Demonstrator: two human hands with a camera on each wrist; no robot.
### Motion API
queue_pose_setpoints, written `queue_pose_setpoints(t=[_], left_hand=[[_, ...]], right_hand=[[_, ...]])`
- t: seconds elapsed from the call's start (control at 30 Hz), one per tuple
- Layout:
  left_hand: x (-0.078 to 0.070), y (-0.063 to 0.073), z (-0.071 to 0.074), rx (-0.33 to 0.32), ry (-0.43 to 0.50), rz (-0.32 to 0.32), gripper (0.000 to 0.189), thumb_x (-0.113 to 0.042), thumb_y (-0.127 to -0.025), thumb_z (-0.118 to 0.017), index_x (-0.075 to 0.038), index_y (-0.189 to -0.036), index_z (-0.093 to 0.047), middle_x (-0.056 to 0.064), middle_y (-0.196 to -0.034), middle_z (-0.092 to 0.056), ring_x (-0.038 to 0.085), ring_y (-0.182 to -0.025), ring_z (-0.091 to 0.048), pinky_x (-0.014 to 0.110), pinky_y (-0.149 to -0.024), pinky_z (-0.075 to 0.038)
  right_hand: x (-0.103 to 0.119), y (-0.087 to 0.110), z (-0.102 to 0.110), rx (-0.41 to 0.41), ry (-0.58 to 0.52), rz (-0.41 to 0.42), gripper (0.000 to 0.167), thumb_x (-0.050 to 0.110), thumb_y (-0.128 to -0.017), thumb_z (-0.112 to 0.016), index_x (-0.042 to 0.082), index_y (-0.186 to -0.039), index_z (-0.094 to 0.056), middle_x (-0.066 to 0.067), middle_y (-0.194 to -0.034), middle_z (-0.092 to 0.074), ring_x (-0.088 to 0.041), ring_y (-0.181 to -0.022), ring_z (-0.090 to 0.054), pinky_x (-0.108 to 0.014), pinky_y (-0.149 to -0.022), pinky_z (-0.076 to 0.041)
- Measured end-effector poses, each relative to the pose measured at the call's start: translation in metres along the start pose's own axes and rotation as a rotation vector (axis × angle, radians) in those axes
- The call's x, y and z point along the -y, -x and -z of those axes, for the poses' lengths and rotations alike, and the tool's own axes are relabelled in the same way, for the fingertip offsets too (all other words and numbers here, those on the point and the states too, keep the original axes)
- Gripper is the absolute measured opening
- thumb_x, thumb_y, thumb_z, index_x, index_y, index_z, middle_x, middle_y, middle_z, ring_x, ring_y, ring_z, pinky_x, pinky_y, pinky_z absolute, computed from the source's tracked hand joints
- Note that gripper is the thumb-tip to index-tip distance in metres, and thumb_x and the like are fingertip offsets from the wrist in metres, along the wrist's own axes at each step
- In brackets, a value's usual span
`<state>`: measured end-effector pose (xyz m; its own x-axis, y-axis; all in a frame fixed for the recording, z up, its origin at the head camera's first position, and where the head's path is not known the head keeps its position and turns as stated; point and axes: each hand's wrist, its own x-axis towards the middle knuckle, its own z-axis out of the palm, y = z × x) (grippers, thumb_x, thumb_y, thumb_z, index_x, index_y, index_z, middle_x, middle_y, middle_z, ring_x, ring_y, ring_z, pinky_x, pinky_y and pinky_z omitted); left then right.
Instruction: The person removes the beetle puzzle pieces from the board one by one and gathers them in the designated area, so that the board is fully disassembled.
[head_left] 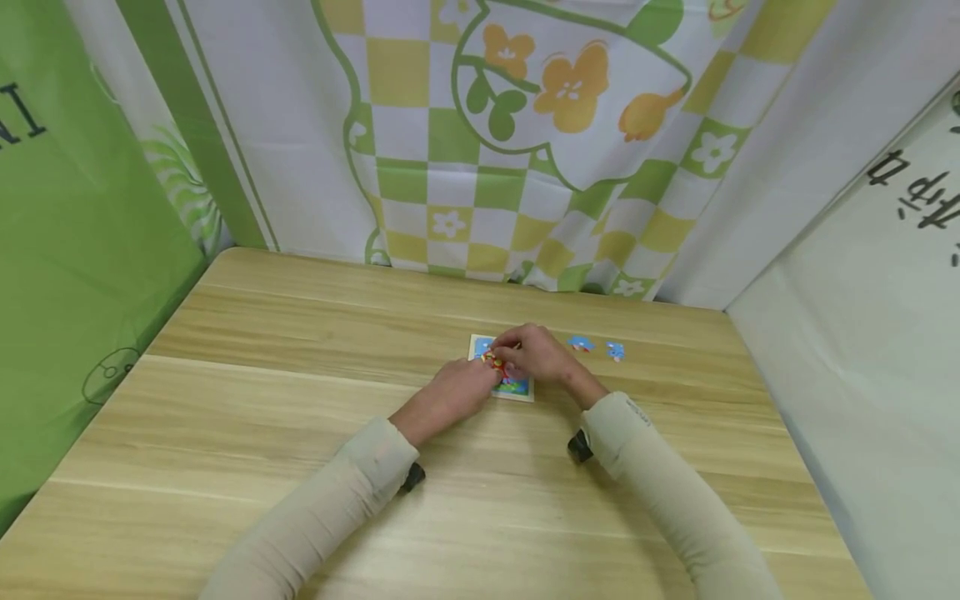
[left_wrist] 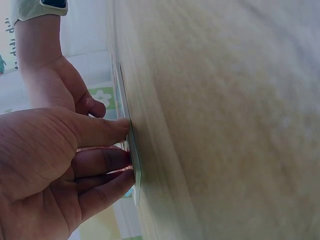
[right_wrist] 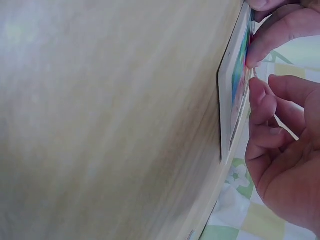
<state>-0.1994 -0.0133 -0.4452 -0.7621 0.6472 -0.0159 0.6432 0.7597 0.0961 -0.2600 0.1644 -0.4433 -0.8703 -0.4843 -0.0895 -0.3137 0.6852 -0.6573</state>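
Toward the table's (head_left: 510,517) far edge, two puzzle pieces (head_left: 581,342) (head_left: 615,351) remain beside an apparently part-filled board (right_wrist: 225,100); straight-fingered left hand (head_left: 461,390) touches it; right hand (head_left: 542,354) curls, hold unclear.

Smooth wood-grain tabletop (head_left: 495,508), cloth curtain (head_left: 480,137)
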Motion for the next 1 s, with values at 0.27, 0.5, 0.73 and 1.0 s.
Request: queue_pose_setpoints(t=[0.27, 0.5, 0.73, 1.0], left_hand=[[0.001, 0.001, 0.0, -0.02, -0.003, -0.007, 0.009, -0.007, -0.101, -0.063, -0.009, -0.099, -0.072, 0.006, -0.094, -0.069, 0.019, -0.077, -0.066, 0.038, -0.063, -0.057], [0.001, 0.002, 0.001, -0.032, 0.004, -0.021, 0.01, -0.006, -0.101, -0.063, -0.009, -0.098, -0.072, 0.006, -0.092, -0.069, 0.02, -0.075, -0.065, 0.039, -0.062, -0.056], [0.002, 0.003, 0.001, -0.029, 0.013, -0.022, 0.01, -0.005, -0.101, -0.062, -0.009, -0.098, -0.071, 0.007, -0.09, -0.068, 0.019, -0.073, -0.063, 0.037, -0.059, -0.056], [0.002, 0.003, 0.0, -0.029, 0.021, -0.013, 0.01, -0.006, -0.102, -0.061, -0.009, -0.1, -0.07, 0.008, -0.089, -0.068, 0.02, -0.074, -0.065, 0.039, -0.06, -0.056]], right_hand=[[0.0, -0.004, -0.007, -0.098, 0.027, -0.008, 0.011, 0.019, -0.097, -0.075, 0.009, -0.096, -0.08, 0.003, -0.087, -0.075, -0.011, -0.079, -0.065, -0.03, -0.072, -0.052], [0.003, -0.006, -0.011, -0.153, 0.092, -0.007, 0.011, 0.02, -0.094, -0.077, 0.011, -0.09, -0.08, 0.005, -0.082, -0.074, -0.012, -0.077, -0.065, -0.035, -0.075, -0.052], [0.003, -0.008, -0.011, -0.14, 0.094, -0.018, 0.01, 0.017, -0.095, -0.075, 0.009, -0.09, -0.079, 0.003, -0.081, -0.073, -0.013, -0.076, -0.065, -0.033, -0.074, -0.053], [0.001, -0.009, -0.005, -0.15, 0.088, -0.035, 0.01, 0.016, -0.095, -0.074, 0.008, -0.091, -0.078, 0.001, -0.082, -0.073, -0.013, -0.074, -0.064, -0.03, -0.068, -0.051]])
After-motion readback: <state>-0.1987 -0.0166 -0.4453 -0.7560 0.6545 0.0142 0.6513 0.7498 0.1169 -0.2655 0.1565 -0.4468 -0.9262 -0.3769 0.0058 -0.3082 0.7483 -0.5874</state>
